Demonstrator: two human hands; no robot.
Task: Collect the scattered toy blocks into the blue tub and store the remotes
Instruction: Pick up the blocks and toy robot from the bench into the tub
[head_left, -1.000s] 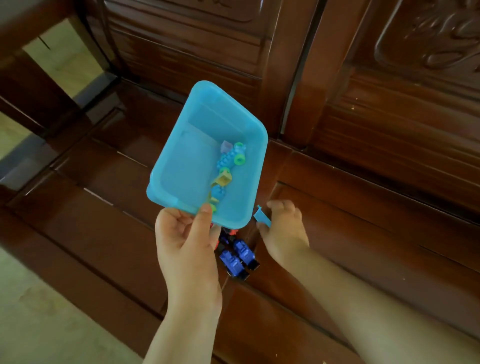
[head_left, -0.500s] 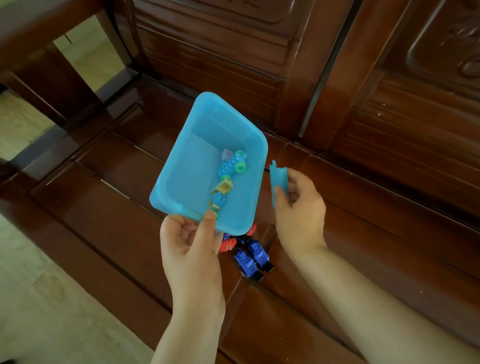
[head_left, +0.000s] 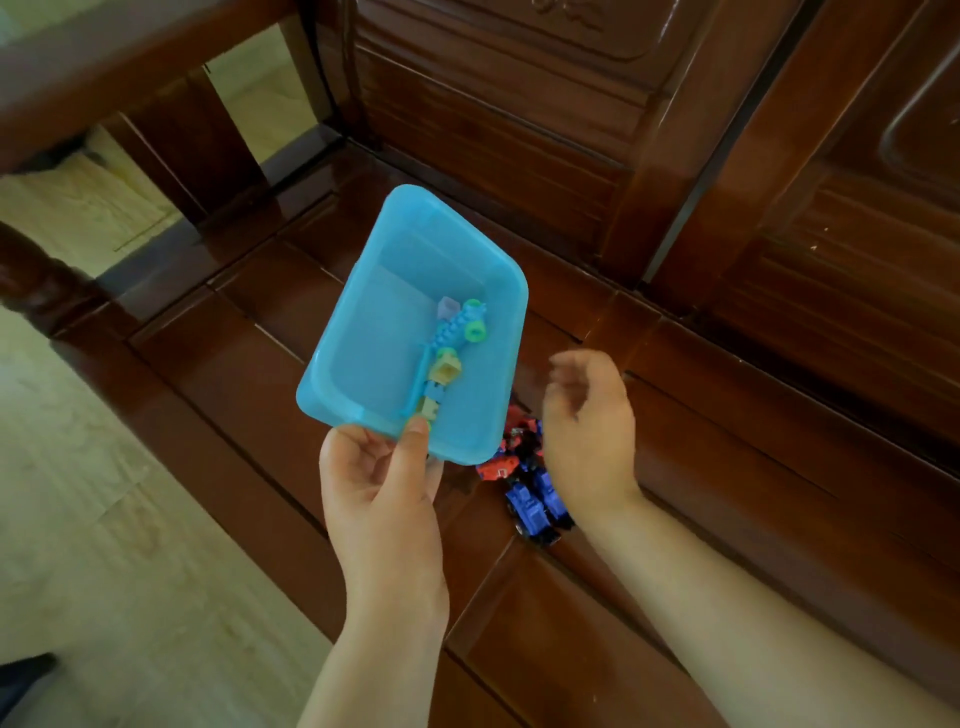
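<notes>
My left hand (head_left: 379, 493) holds the blue tub (head_left: 363, 332) by its near rim, thumb inside, tilted above the wooden bench. Several small toy blocks (head_left: 452, 338) in blue, green, yellow and lilac lie along the tub's right side, with a thin blue piece (head_left: 415, 384) among them. Just right of the tub, my right hand (head_left: 587, 431) hovers with fingers apart and nothing in it. A red and blue toy robot (head_left: 530, 499) lies on the seat below, partly hidden by the tub and my right hand. No remote is in view.
The dark wooden bench seat (head_left: 753, 493) stretches to the right, and its carved backrest (head_left: 493, 104) rises behind. An armrest (head_left: 78, 78) stands at the left. Pale tiled floor (head_left: 78, 519) lies below the seat's front edge.
My right hand lifted a flat blue piece from the seat up to the tub's right rim and let it go. It now holds nothing. The tub stayed in my left hand.
</notes>
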